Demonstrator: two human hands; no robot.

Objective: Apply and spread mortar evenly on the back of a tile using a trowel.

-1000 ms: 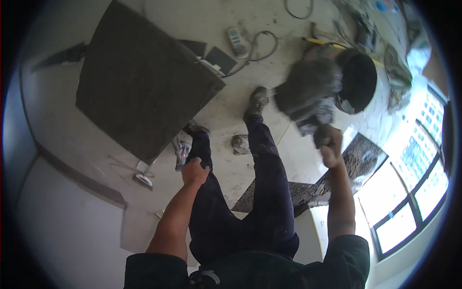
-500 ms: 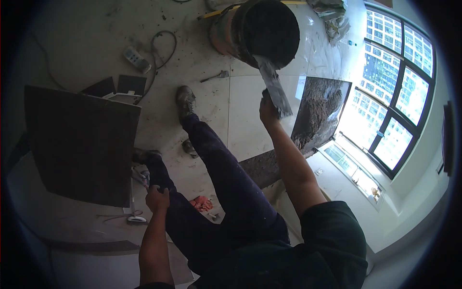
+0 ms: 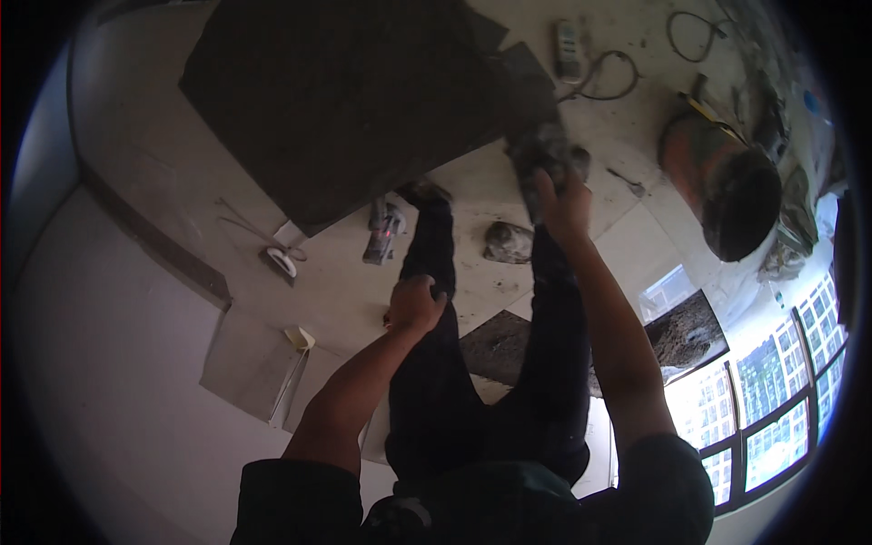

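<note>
My right hand is closed around a flat trowel smeared with grey mortar; motion blurs the blade. It is in front of me, beside the right edge of a large dark slab. Whether blade and slab touch, I cannot tell. My left hand is closed in front of my left knee, and what it holds, if anything, is hidden. Over to the right, a tilted bucket with a reddish side shows its dark mouth. Dark mortar covers a patch of floor near the window.
Near my left foot lies a grey device with a red light. A white-handled item sits by the slab's corner. Between my legs is a grey lump. A power strip, looped cable and small tool lie on the floor.
My view has turned left toward the slab. The right hand has brought the trowel from the bucket's rim over to the slab's side. My left hand remains closed by the knee.
</note>
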